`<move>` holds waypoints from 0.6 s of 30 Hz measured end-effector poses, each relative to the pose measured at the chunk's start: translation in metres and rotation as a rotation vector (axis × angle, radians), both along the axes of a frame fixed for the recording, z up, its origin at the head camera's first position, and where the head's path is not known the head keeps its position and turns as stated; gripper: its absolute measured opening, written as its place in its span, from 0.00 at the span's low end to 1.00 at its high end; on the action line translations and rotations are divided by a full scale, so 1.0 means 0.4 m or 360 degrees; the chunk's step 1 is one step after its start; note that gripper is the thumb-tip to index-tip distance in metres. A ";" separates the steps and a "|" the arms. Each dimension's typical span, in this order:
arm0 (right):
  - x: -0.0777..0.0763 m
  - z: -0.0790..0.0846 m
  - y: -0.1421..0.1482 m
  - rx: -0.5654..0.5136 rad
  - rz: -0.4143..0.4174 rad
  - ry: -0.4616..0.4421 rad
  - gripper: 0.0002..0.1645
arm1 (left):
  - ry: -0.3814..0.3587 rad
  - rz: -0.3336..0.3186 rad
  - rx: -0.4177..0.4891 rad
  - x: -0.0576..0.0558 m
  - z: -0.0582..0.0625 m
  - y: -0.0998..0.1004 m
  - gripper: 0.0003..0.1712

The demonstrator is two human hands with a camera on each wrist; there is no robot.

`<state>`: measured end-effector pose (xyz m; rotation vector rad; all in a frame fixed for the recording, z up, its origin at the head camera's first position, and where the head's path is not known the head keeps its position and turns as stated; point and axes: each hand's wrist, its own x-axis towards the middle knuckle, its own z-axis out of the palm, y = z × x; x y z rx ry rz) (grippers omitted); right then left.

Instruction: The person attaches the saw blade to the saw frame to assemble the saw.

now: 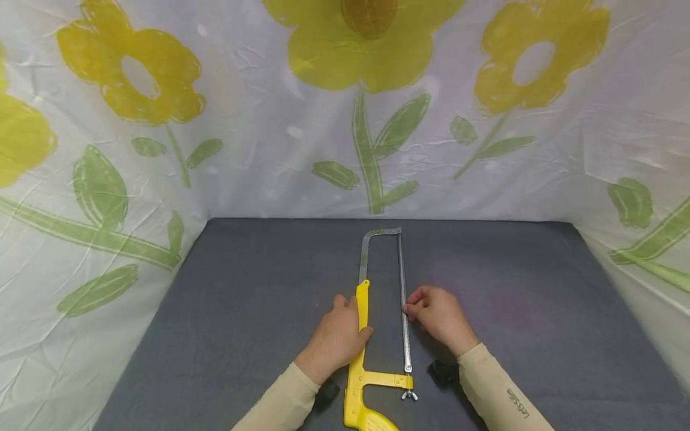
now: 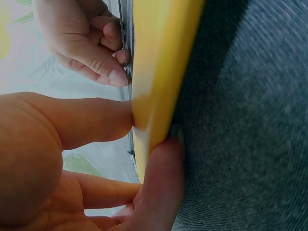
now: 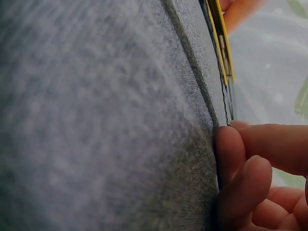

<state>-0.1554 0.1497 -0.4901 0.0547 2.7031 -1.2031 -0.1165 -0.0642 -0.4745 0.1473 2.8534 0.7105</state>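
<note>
A hacksaw with a yellow frame (image 1: 356, 383) lies on the dark cloth, its handle toward the person and its silver bow (image 1: 364, 254) pointing away. Along its right side runs the thin blade (image 1: 402, 269), with a wing nut (image 1: 409, 395) at the near end. My left hand (image 1: 336, 332) grips the yellow bar, thumb on one side and fingers on the other, as the left wrist view shows close up. At the blade's middle, my right hand (image 1: 439, 317) pinches the blade between thumb and forefinger. In the right wrist view those fingertips (image 3: 231, 139) sit right at the blade's edge.
Dark grey cloth (image 1: 242, 311) covers the table. White sheeting with printed yellow flowers (image 1: 366, 42) hangs behind and along both sides. Dark wrist-worn pieces (image 1: 443, 372) show under each forearm, beside the beige sleeves (image 1: 496, 389).
</note>
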 end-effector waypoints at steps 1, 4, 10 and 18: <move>0.000 0.000 0.000 -0.0001 0.0002 -0.0001 0.09 | 0.0000 -0.0002 0.0000 0.001 0.000 0.000 0.42; 0.002 -0.002 0.001 -0.0003 0.0004 0.0001 0.09 | -0.0001 -0.0003 0.0002 0.001 0.002 0.000 0.42; 0.025 -0.008 0.010 0.0004 0.0008 0.0025 0.09 | -0.0016 -0.0002 -0.0003 0.003 0.001 0.003 0.42; 0.099 0.005 0.038 0.0167 0.0100 0.0132 0.11 | -0.0028 0.0030 0.0014 0.004 0.002 0.006 0.44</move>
